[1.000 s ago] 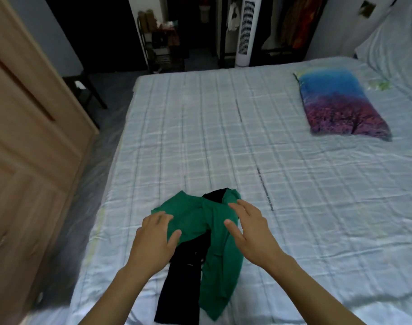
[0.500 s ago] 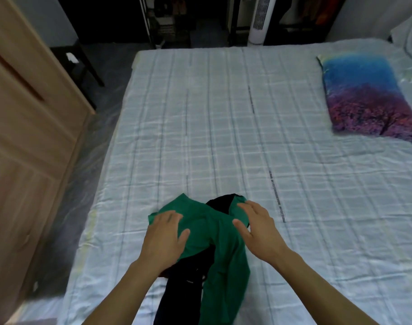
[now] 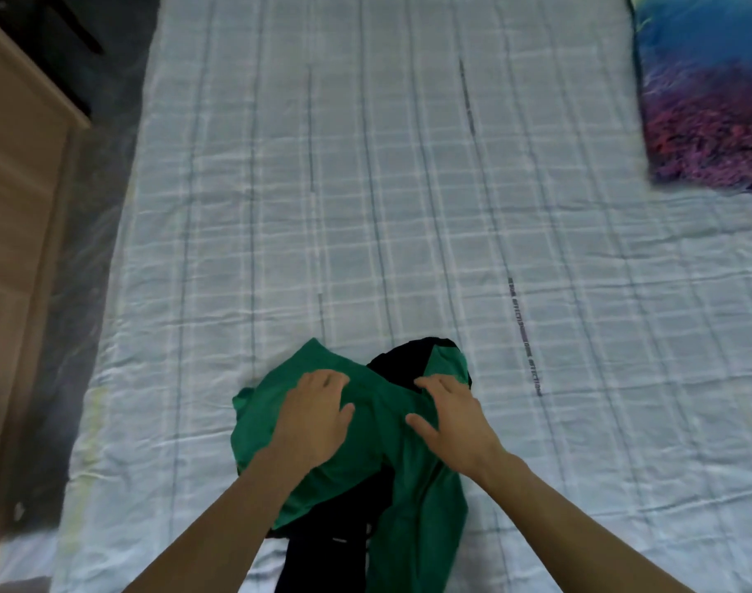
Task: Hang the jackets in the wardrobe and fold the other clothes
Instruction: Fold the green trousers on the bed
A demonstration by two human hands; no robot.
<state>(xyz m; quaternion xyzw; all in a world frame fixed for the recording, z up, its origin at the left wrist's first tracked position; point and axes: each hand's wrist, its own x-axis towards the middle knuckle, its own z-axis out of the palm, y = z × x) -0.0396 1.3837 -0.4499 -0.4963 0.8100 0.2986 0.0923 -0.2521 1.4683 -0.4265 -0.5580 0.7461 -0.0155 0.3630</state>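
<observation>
A crumpled green garment (image 3: 365,460) lies on the near part of the bed (image 3: 365,207), on top of a black garment (image 3: 404,365) that shows above and below it. My left hand (image 3: 314,421) rests flat on the green cloth's left side, fingers spread. My right hand (image 3: 451,417) lies on its right side, fingers straight and pointing away from me. Neither hand grips any cloth.
A blue and purple pillow (image 3: 703,100) lies at the bed's far right. A wooden wardrobe (image 3: 18,250) stands to the left, with a strip of dark floor (image 3: 87,271) between it and the bed. The checked sheet stretches away beyond the clothes.
The view has tilted down and closer to the bed. Both hands have settled lower onto the green garment, with the fingers flatter on the cloth.
</observation>
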